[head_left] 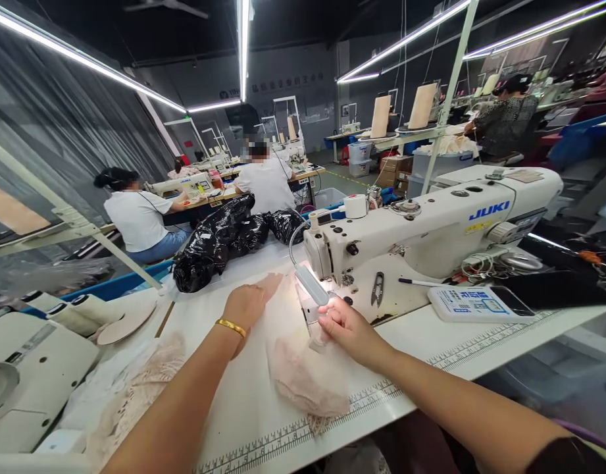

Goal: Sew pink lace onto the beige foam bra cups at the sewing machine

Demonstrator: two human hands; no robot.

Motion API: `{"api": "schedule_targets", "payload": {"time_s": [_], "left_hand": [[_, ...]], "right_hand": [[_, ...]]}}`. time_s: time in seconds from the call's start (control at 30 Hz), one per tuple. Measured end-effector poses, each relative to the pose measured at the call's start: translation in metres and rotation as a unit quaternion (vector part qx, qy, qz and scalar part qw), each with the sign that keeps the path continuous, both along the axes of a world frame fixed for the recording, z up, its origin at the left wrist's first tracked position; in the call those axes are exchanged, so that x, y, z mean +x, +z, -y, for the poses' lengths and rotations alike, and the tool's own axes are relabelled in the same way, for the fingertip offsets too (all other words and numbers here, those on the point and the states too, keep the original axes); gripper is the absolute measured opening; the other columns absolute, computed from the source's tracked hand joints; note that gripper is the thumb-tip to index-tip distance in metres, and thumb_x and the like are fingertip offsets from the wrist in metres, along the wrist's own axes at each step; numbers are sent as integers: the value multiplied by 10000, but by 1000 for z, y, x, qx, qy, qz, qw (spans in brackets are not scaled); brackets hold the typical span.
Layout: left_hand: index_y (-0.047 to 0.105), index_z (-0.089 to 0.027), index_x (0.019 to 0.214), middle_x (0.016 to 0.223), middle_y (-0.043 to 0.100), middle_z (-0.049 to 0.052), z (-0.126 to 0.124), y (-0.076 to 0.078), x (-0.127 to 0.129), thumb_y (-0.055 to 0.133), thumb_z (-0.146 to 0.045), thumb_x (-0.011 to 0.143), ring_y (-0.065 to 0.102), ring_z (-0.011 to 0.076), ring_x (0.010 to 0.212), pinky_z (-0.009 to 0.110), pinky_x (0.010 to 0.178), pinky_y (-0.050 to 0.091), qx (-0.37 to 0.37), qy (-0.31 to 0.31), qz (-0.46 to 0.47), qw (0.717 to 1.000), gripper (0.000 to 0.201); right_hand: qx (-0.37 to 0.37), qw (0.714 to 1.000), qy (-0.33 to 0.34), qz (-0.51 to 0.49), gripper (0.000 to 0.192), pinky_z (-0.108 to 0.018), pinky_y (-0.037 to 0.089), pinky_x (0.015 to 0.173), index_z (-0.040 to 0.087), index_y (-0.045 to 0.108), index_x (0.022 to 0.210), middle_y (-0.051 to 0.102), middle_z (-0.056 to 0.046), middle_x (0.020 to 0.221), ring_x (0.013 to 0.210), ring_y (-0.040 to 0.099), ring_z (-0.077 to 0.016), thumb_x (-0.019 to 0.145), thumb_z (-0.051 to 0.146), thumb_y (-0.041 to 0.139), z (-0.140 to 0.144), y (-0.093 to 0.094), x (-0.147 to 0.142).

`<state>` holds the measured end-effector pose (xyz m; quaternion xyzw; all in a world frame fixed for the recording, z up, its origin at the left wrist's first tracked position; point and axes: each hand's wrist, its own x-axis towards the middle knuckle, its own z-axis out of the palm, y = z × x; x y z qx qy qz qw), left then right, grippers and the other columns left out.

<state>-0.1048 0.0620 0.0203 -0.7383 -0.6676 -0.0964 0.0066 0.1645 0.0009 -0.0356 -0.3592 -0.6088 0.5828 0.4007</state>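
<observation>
While the left hand (246, 304) lies flat and open on the far end of the pink lace piece (303, 375), the right hand (349, 329) pinches its edge just beside the needle of the sewing machine (431, 230); the lace runs lengthwise across the counter (431, 342) toward the person, the right hand nearer the needle

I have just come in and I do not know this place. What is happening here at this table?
A person sits at a white sewing machine on a white table. The left hand lies flat on pale pink lace fabric, and the right hand holds the fabric beside the needle area, under a small lamp. More lace lies at the left. Black plastic bags sit behind. Other people sew at tables farther back.
</observation>
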Motion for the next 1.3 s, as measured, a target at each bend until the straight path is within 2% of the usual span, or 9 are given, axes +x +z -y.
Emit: {"api": "schedule_targets", "payload": {"time_s": [0.27,0.4,0.53,0.63,0.73,0.87,1.0,1.1,1.3], "left_hand": [[715,-196,877,796,696,-2,66,48,10,435,-376,935,628,186,741,253,660,429,32,52,132,989,338],[743,-197,849,760,692,12,117,40,33,543,-507,899,600,181,694,256,617,443,-123,-2,296,947,373],[718,-204,824,779,686,30,136,24,54,494,-483,942,609,206,736,298,648,455,-131,-25,271,953,377],[713,-224,1153,1162,726,89,132,32,62,552,-519,937,662,284,1030,393,849,534,-105,-96,235,962,399],[604,-250,1343,1401,626,100,120,49,66,749,-479,809,582,315,1277,440,1036,511,-149,-224,246,931,599],[637,-224,972,916,687,-10,104,57,60,664,-259,803,647,188,827,290,736,536,-268,-262,244,894,174],[479,-227,775,662,511,-59,103,51,37,555,-212,859,472,139,590,248,549,369,-54,-188,183,963,115],[482,-228,766,643,525,-43,110,44,29,465,-114,898,452,162,575,298,609,383,125,-230,56,964,175],[588,-218,924,962,690,31,98,12,60,572,-89,922,623,219,841,345,739,495,3,-353,-33,935,129]], "right_hand": [[-50,999,11,-12,395,-317,466,658,232,513,1175,745,-31,919,662,579,-162,1010,590,522,10,12,19],[-52,997,40,-42,517,-319,496,706,220,501,1230,689,-26,915,809,670,-198,986,673,553,17,16,30],[12,1000,18,13,406,-302,482,725,243,514,1255,642,23,859,784,619,-170,946,425,707,30,24,30],[139,986,24,94,348,-291,466,726,258,536,1285,659,25,875,772,602,-157,956,239,648,42,36,27],[297,941,87,136,393,-285,492,758,250,516,1339,719,-4,956,811,649,-157,971,132,588,51,51,28],[496,855,30,150,343,-280,510,722,231,486,1373,739,-50,983,814,666,-174,1043,150,534,48,63,27],[554,821,-94,107,316,-267,524,710,223,482,1355,743,-28,915,760,665,-155,1055,148,546,31,54,14],[583,798,-99,120,277,-266,506,696,212,499,1321,749,-20,916,749,649,-149,1056,129,511,9,34,3],[660,683,103,296,255,-273,350,632,204,650,899,670,10,799,693,518,-141,1048,111,466,-44,1,18]]}}
